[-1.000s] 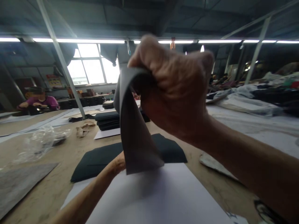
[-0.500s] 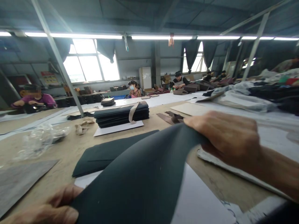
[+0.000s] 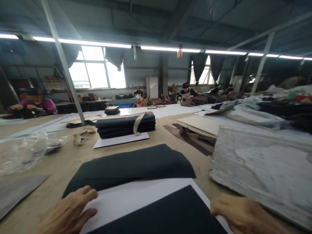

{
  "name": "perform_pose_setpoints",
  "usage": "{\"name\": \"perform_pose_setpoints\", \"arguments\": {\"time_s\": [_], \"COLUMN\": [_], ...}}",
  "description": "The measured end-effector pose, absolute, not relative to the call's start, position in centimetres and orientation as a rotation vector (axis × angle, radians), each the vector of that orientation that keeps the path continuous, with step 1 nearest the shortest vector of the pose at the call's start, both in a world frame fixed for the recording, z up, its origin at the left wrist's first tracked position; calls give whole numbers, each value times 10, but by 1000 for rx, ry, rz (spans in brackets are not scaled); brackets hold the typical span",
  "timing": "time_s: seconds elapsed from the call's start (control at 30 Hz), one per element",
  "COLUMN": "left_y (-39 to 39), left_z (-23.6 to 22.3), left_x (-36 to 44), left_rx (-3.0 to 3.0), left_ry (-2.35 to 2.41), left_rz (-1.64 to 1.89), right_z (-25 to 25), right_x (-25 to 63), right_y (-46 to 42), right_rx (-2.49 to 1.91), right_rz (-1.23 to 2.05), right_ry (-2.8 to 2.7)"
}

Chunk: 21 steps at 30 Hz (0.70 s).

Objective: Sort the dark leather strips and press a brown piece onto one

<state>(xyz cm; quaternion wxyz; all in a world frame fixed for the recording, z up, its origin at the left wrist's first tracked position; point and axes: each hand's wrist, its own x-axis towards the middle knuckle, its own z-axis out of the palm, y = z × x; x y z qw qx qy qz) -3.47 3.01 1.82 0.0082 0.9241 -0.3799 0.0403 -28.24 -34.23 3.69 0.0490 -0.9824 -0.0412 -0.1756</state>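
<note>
"Where's the dark sheet point(image 3: 156, 216)?"

"Six o'clock to me, over a white sheet point(image 3: 136, 195). Left fingers point(image 3: 89, 194), loose and parted, at eight; right fingers point(image 3: 218, 205), blurred at four, I can't tell if gripping."

"And around?"

"Tan table point(image 3: 68, 167), dark stack point(image 3: 124, 126) near dial centre, windows point(image 3: 97, 74) at ten, strip lights point(image 3: 159, 48) across twelve."

Left hand point(image 3: 70, 209) low, thumb spread apart — right hand point(image 3: 240, 211) curled, blurred.
</note>
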Motion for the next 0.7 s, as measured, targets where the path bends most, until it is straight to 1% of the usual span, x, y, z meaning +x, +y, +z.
{"name": "perform_pose_setpoints", "arguments": {"time_s": [0.07,0.13,0.2,0.3,0.37,0.43,0.57,0.7], "left_y": [16,1,-11,-19,-18,-16,-13,-15], "left_z": [13,11,10,10,7,2,-11,-20], "left_x": [-20,-5,8,20,23,24,28,33], "left_rx": [2854,2848,2874,2904,2894,2873,2802,2684], "left_ry": [-1207,-1210,-1175,-1100,-1068,-1052,-1095,-1159], "left_rz": [283,325,265,81,-9,15,281,602], "right_z": [41,40,37,33,34,37,47,65], "right_x": [-255,-220,-187,-154,-146,-144,-141,-118], "right_y": [-345,-347,-353,-364,-370,-373,-374,-378], "right_rx": [-2990,-2962,-2867,-2727,-2634,-2551,-2470,-2419], "right_rz": [-316,-256,-261,-278,-288,-332,-546,-739], "right_ry": [89,450,735,924,986,1022,944,599]}}
